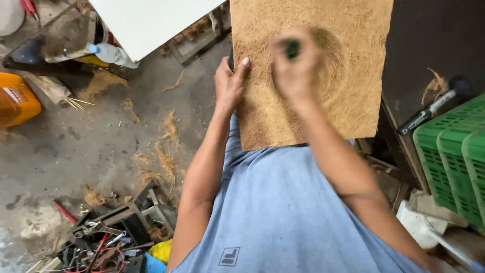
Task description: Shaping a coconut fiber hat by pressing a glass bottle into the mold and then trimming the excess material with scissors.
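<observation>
Orange container [17, 101] at the floor's left edge, clear plastic bottle with blue cap [112, 53] beside it, my left hand [229, 83] flat, fingers together, steadying the coir mat [348, 101] by its left edge, my right hand [295, 65] blurred, pinching a small green object [292, 48] over the mat's middle, green crates [452, 156] far right.

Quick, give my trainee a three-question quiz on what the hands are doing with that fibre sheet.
1. True or false: the left hand rests on the left edge of the brown fibre mat.
2. What colour is the small object in the fingers of the blurred right hand?
3. The rubber mallet lies: A) beside the green crates, B) among the tools on the floor.

Key: 1 true; 2 green; 3 A.
</observation>
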